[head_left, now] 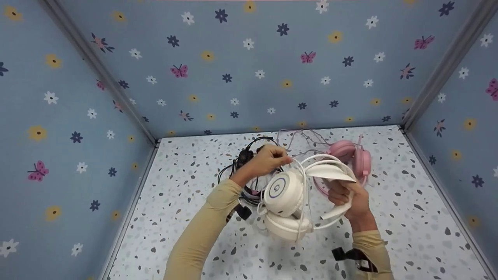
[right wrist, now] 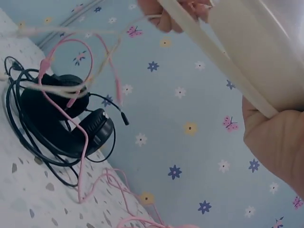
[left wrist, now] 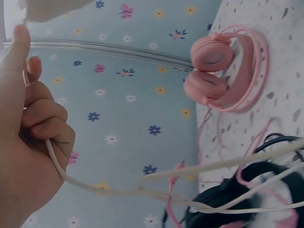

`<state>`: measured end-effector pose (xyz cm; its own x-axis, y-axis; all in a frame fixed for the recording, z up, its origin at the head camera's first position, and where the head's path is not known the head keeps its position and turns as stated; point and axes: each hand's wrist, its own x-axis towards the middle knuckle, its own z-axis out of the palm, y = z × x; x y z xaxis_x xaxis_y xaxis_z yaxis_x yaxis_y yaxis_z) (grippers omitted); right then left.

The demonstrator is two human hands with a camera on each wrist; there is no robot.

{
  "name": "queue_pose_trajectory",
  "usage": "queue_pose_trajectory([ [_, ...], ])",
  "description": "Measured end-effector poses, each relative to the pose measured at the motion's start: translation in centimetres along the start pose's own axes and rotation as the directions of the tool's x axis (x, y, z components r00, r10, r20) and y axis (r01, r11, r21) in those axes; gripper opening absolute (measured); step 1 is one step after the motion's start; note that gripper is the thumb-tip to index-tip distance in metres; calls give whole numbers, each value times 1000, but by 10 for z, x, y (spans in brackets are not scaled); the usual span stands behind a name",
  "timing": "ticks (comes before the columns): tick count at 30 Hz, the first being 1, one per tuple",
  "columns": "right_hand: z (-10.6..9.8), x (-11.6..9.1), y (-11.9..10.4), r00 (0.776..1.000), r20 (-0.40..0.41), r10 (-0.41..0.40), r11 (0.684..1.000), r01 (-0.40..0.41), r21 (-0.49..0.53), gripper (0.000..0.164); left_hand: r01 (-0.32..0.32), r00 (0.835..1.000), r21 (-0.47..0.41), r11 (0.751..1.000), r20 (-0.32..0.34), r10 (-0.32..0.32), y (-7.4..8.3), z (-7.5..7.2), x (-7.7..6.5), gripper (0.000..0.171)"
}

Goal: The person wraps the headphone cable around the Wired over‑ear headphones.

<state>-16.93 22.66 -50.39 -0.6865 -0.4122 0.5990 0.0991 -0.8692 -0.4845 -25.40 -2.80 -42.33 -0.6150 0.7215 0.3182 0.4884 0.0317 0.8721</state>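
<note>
White headphones (head_left: 286, 194) are held up above the speckled table, with both ear cups hanging toward the left. My right hand (head_left: 350, 196) grips their headband (head_left: 330, 171), its fingers curled round the band. With curled fingers my left hand (head_left: 269, 158) holds the thin white cable (left wrist: 57, 164), just above the ear cups. In the left wrist view the cable runs out of the fist and loops away to the right. Behind the left hand, black headphones (right wrist: 57, 114) with a thin microphone boom lie on the table among their coiled black cable.
Pink headphones (head_left: 362, 161) rest on the table at the back right, partly behind the white ones. Their pink cable (right wrist: 85, 156) trails across the black headphones. Flower-patterned blue panels (head_left: 249, 77) enclose the speckled table (head_left: 408, 225) at the back and both sides.
</note>
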Motion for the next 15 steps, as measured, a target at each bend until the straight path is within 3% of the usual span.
queue_pose_trajectory([
  [4, 6, 5, -7, 992, -106, -61, 985, 77, 154, 31, 16, 999, -37, 999, -48, -18, -23, 24, -16, 25],
  [6, 10, 10, -13, 981, -175, -87, 971, 123, 207, 29, 54, 995, -81, 995, -80, -60, -32, 34, -26, 22],
  [9, 17, 19, -26, 964, -232, -127, 952, 184, 243, 28, 126, 989, -36, 991, -79, -129, -58, 45, -39, 28],
  [13, 30, 30, -52, 929, -318, -191, 926, 278, 255, 29, 291, 956, 145, 946, -8, -293, -105, 56, -64, 41],
  [15, 39, 35, -68, 892, -389, -228, 911, 337, 239, 29, 370, 924, 205, 906, 16, -381, -123, 58, -81, 46],
])
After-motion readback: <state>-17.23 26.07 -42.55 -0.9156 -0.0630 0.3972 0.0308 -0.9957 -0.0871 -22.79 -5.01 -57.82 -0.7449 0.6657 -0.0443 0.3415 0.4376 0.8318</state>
